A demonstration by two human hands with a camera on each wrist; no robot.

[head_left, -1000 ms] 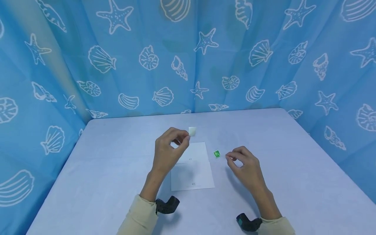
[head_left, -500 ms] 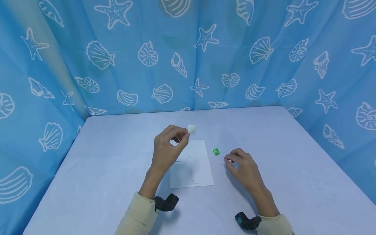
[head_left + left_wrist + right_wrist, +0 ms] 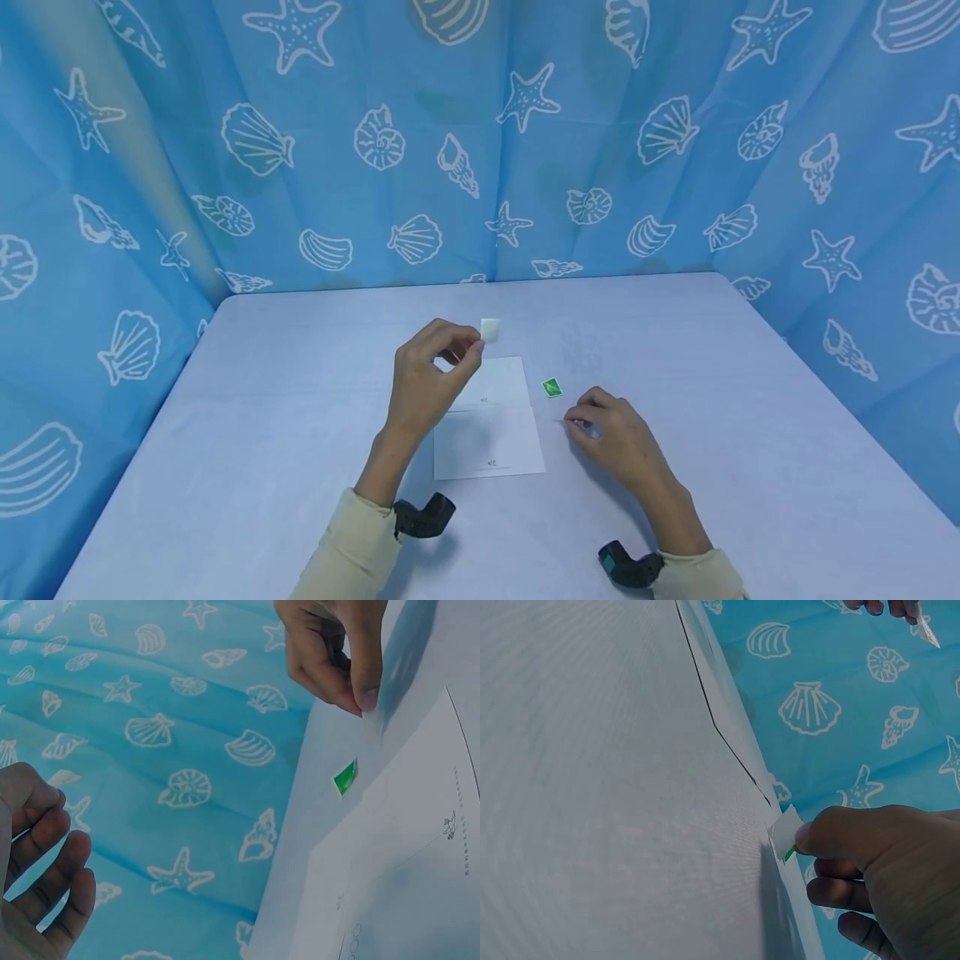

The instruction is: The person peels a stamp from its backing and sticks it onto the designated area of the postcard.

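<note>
Shifting slightly nearer the white rectangular paper sheets (image 3: 491,446), right hand (image 3: 618,442) pinches a small white paper piece (image 3: 784,831); left hand (image 3: 429,379), unmoved, pinches a pale paper square (image 3: 491,330). Neither set down; green white-edged stamp-like square (image 3: 552,387) lies beside the sheets.

On the table (image 3: 262,417) we find the front paper (image 3: 490,443), behind it the back paper (image 3: 502,382), with the stamp (image 3: 552,387) at its right; behind the table hangs the curtain (image 3: 465,221).

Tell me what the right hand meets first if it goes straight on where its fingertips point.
In the head view, the right hand would likely meet the white paper, or pass above it; height is unclear.
</note>
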